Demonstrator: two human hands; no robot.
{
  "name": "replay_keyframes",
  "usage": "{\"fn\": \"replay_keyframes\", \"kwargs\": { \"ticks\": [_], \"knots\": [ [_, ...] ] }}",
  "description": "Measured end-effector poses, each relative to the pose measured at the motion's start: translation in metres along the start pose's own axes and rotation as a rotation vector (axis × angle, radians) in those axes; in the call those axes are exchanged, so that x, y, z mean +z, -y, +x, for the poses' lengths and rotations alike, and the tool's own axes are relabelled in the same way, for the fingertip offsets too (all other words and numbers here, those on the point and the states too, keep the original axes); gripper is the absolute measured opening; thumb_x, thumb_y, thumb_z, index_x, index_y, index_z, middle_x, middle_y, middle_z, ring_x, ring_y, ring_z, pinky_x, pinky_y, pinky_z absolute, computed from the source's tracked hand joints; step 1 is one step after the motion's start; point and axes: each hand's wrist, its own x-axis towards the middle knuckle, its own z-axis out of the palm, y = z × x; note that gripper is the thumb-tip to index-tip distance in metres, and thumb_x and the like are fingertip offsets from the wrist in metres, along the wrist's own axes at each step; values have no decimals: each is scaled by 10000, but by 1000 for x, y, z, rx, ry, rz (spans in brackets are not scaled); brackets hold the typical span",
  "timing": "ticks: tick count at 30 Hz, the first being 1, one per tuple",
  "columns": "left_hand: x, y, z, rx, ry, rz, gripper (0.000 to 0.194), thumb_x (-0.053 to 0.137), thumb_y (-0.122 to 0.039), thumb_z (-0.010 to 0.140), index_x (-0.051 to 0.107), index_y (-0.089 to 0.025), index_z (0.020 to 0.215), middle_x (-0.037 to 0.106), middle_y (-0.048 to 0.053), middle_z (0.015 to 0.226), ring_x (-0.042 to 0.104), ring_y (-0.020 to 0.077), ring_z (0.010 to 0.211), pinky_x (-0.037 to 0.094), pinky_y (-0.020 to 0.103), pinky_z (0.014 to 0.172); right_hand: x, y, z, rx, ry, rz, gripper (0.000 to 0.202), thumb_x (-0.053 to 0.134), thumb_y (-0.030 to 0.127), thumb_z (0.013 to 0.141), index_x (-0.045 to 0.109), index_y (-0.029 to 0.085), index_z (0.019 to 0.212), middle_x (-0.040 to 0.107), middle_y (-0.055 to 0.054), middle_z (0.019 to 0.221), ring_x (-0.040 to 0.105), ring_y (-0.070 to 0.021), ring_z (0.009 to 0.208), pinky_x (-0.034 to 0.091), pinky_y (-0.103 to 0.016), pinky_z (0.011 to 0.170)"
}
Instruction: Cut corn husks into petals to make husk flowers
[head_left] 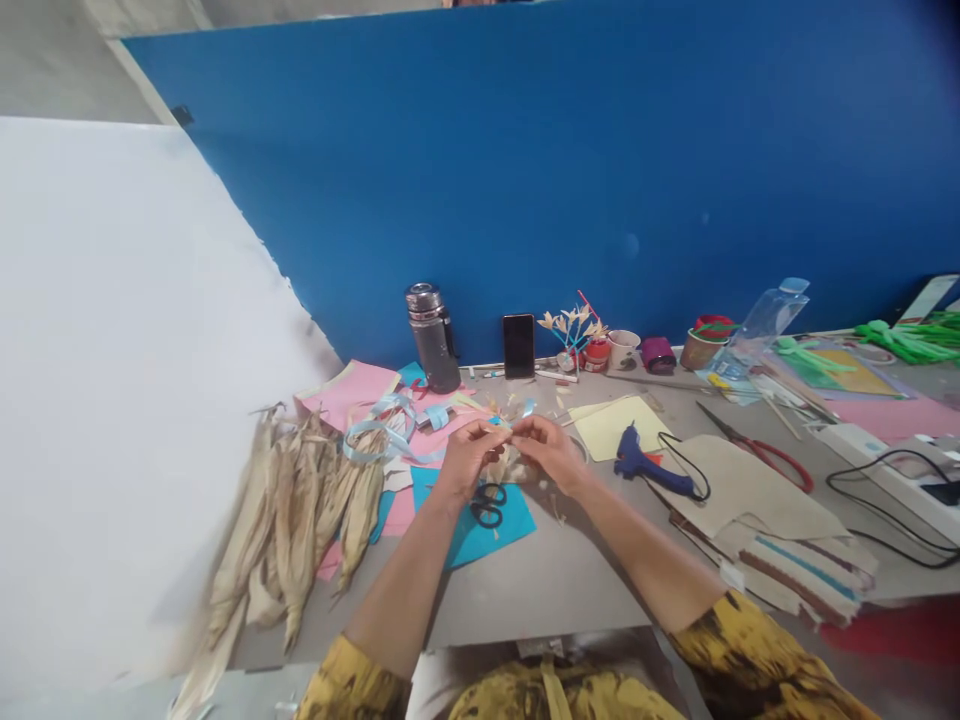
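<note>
Husks: a heap of dried, straw-coloured husks lies at the left end of your grey tabletop.
Ribbon: a pale blue looped ribbon lies beside them, near sheets of pink paper.
Flask: a dark grey metal flask stands upright behind your left hand.
Left grip: your thumb and fingers are pinched on a small pale piece, too small to identify.
Scissors: black-handled scissors lie below that hand, on a turquoise paper square.
Piece: it is between your fingertips, in front of an upright black phone.
Right grip: your right hand pinches the same piece, its fingertips close against the left ones.
Yellow sheet: a pale yellow paper sheet lies to the right of your hands.
Glue gun: a dark blue plastic glue gun lies at that sheet's right edge.
</note>
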Motion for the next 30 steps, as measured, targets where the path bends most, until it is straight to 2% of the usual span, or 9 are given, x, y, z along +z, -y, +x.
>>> {"fn": "replay_keyframes", "kwargs": {
  "ticks": [2, 5, 9, 13, 16, 20, 23, 30],
  "knots": [
    [0, 0, -2, -9, 24, 78, 260, 842, -340, 600, 659, -158, 637, 593, -6, 596, 510, 102, 553, 376, 244, 560, -4, 2, 2, 26, 25, 150, 323, 742, 447, 719, 650, 177, 871, 585, 33, 646, 465, -93, 493, 313, -216, 453],
    [1, -1, -4, -14, 100, 149, 247, 840, -339, 612, 674, -158, 634, 581, -2, 573, 501, 106, 540, 364, 244, 541, -7, 3, 5, 29, 44, 205, 373, 800, 495, 665, 631, 166, 718, 532, 47, 544, 408, -74, 462, 292, -210, 448],
    [1, 2, -4, -57, 140, 38, 256, 851, -339, 617, 683, -155, 674, 589, 2, 619, 535, 105, 565, 389, 232, 554, -7, 2, 5, 37, 19, 209, 403, 806, 527, 658, 630, 166, 695, 496, 59, 484, 384, -74, 445, 281, -214, 444],
    [1, 3, -4, -116, 105, -113, 302, 873, -347, 588, 673, -147, 691, 607, 4, 655, 564, 102, 584, 423, 228, 575, -7, 1, 6, 3, -7, 173, 390, 781, 529, 683, 641, 166, 710, 497, 58, 479, 393, -82, 441, 290, -223, 448],
    [1, 1, -3, -123, 50, -138, 317, 875, -356, 576, 678, -138, 694, 652, 32, 682, 575, 104, 581, 432, 232, 574, -9, -1, 9, -10, -81, 137, 350, 773, 495, 694, 647, 169, 711, 490, 58, 469, 388, -86, 434, 288, -226, 442],
    [0, 1, -2, -117, -16, -150, 324, 891, -334, 536, 687, -131, 686, 676, 43, 688, 586, 103, 585, 432, 226, 574, -12, -3, 12, -13, -167, 200, 342, 783, 479, 678, 658, 167, 740, 581, 24, 579, 393, -77, 443, 288, -220, 422],
    [1, 2, -2, -104, -33, -158, 322, 898, -317, 521, 682, -134, 673, 654, 18, 652, 569, 91, 567, 423, 218, 565, -12, -4, 12, 1, -144, 281, 359, 809, 465, 653, 664, 166, 787, 616, 14, 648, 398, -65, 451, 299, -207, 414],
    [10, 6, -5, -68, -54, -217, 323, 892, -306, 524, 636, -151, 646, 540, -49, 557, 497, 63, 513, 402, 203, 535, -3, -5, 9, 83, -92, 401, 409, 865, 422, 593, 674, 166, 847, 517, 67, 534, 445, -77, 470, 360, -194, 436]
  ]
}}
